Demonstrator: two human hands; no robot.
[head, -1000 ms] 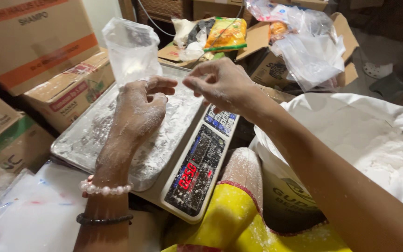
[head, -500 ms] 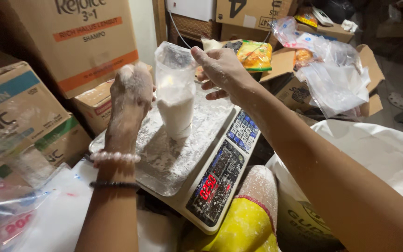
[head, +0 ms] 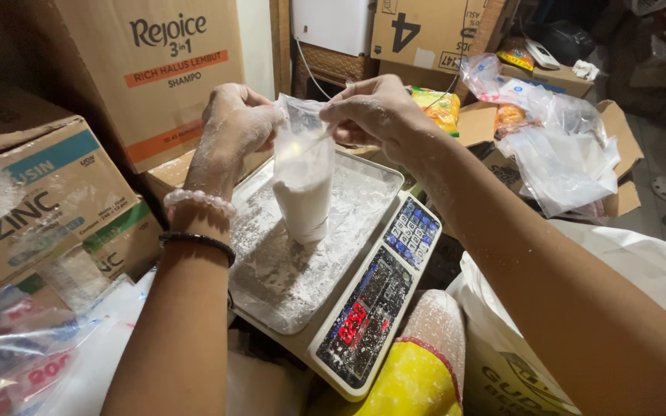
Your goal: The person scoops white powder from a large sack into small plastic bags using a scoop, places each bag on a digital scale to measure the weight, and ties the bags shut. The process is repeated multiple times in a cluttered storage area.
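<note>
A clear plastic bag (head: 303, 185), part full of white powder, stands upright on the metal pan (head: 271, 270) of a digital scale (head: 364, 308). My left hand (head: 233, 127), dusted with powder, pinches the bag's top edge on its left side. My right hand (head: 371, 115) grips the top edge on its right side. Both hands hold the bag's mouth up above the pan. The scale's red display is lit at the front.
Cardboard boxes (head: 140, 69) are stacked to the left and behind the scale. Loose clear bags (head: 564, 162) lie in an open box at the right. A large white sack of powder (head: 657, 270) sits at the right. Printed plastic bags (head: 17, 354) lie at the lower left.
The powder-filled bag now stands on the pan with both hands closed on its top edge. Earlier the left hand was a fist beside it and the right only touched the rim.
</note>
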